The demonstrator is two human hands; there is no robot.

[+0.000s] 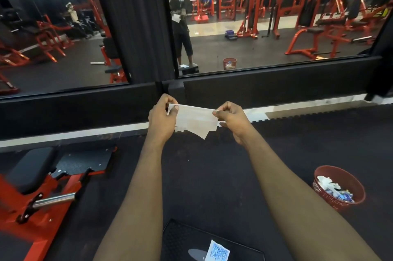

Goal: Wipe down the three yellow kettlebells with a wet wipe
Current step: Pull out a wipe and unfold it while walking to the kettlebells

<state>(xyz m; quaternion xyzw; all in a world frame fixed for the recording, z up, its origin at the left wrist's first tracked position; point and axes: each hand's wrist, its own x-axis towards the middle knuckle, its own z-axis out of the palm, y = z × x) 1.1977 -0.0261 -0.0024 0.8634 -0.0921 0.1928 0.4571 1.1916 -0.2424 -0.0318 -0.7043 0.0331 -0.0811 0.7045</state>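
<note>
Holding a thin white rectangular wet wipe [195, 119] spread in the air, pinched by thumb and fingers of the left hand [161, 118] at one end, the right hand [231, 121] at the other, long axis hand to hand. Cannot see any yellow kettlebells, nor tell which hand sits nearer.

Black rubber floor [202, 175], red waste bin [325, 196], red machine [14, 216], black step [180, 239]

I count two hands of mine, left hand [162, 119] and right hand [232, 121], one white wipe [194, 120], one red bin [352, 183], one blue-printed sachet [218, 253], one black step [182, 239] and one red machine [32, 207].
</note>
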